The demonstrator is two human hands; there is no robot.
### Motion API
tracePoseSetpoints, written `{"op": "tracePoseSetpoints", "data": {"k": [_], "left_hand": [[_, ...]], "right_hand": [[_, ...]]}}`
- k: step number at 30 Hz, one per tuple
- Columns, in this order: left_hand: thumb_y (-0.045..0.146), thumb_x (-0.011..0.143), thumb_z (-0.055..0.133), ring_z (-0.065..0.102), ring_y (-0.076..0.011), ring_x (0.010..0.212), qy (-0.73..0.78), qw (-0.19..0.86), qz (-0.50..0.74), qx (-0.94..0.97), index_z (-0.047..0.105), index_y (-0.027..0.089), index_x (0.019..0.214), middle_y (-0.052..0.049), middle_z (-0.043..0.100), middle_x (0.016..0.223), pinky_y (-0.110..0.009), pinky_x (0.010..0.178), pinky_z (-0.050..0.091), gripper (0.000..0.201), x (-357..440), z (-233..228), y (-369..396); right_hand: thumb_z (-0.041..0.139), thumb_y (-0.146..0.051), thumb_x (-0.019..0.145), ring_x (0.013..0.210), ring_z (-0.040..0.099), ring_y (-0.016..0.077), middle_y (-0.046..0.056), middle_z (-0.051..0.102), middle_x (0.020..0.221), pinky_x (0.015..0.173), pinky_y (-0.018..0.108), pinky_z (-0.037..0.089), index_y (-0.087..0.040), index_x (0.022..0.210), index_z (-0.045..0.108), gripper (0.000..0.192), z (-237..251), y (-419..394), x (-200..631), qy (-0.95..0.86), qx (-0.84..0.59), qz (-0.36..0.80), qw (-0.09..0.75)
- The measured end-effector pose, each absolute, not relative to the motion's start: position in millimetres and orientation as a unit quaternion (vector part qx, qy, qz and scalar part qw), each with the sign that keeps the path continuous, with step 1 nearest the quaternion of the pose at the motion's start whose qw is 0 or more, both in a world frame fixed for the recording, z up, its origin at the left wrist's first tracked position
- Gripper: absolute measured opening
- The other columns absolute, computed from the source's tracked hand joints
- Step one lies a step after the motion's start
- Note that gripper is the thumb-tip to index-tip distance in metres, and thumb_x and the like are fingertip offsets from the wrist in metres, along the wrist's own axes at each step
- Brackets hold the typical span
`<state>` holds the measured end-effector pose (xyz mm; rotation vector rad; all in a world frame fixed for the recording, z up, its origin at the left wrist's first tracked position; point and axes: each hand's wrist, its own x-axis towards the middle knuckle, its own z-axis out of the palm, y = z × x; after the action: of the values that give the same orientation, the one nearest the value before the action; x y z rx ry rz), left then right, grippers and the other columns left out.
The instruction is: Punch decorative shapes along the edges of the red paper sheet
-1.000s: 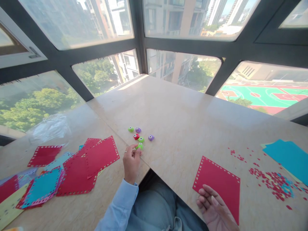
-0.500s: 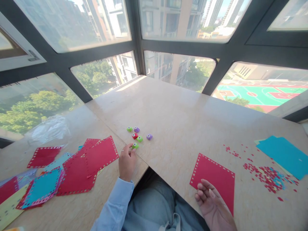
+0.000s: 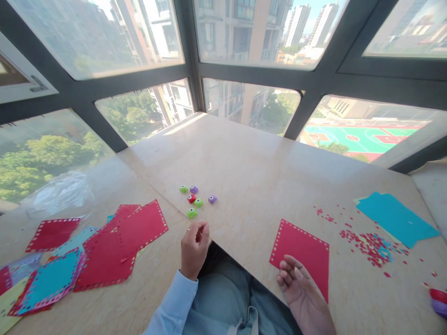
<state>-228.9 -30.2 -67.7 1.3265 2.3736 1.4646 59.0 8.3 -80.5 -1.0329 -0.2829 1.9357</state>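
**Hands at the near edge, punches lying free**

The left hand (image 3: 194,247) hovers empty, fingers loosely curled, just short of a green punch (image 3: 192,213) near the tabletop's (image 3: 251,163) near edge. The right hand (image 3: 300,293), fingers relaxed apart, rests on a red sheet (image 3: 300,249) at the same edge.

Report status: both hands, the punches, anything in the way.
Left hand empty, fingers loosely curled, just short of nearest green punch. Right hand open, palm up, on red sheet edge. Nothing between hand and punch.
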Motion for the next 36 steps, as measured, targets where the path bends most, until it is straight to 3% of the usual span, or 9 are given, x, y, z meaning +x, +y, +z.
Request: {"op": "tracePoseSetpoints", "data": {"k": [6,17,26,36], "left_hand": [[0.034,0.095,0.049,0.043,-0.0062,0.052,0.722,0.102,0.424,0.537,0.051,0.017,0.06,0.004,0.05,0.055,-0.019,0.054,0.032,0.039,-186,-66,-18],[0.021,0.082,0.054,0.039,-0.0062,0.053,0.702,0.172,0.361,0.589,0.038,0.016,0.055,0.004,0.046,0.055,-0.02,0.056,0.025,0.032,-153,-74,12],[0.02,0.086,0.052,0.04,-0.0069,0.05,0.697,0.028,0.327,0.637,0.043,0.017,0.055,0.004,0.048,0.053,-0.024,0.055,0.024,0.033,-149,-84,20],[0.019,0.087,0.05,0.041,-0.0075,0.048,0.669,-0.052,0.309,0.674,0.041,0.018,0.053,0.004,0.046,0.05,-0.026,0.054,0.026,0.036,-151,-85,19]], "right_hand": [[0.089,-0.033,0.064,0.079,0.064,0.0138,0.007,0.068,0.094,0.075,0.028,0.059,-0.019,0.103,0.073,0.044,-76,7,57,-0.117,-0.421,0.778,0.452],[0.089,-0.033,0.063,0.082,0.065,0.0147,0.007,0.068,0.093,0.076,0.027,0.058,-0.019,0.101,0.074,0.044,-74,8,56,-0.097,-0.421,0.783,0.448],[0.087,-0.032,0.068,0.078,0.064,0.0122,0.007,0.069,0.092,0.075,0.025,0.056,-0.018,0.102,0.073,0.039,-76,10,53,-0.088,-0.371,0.807,0.451],[0.084,-0.029,0.072,0.078,0.063,0.0117,0.006,0.068,0.092,0.075,0.025,0.054,-0.017,0.104,0.071,0.036,-75,9,52,-0.083,-0.343,0.815,0.46]]}}
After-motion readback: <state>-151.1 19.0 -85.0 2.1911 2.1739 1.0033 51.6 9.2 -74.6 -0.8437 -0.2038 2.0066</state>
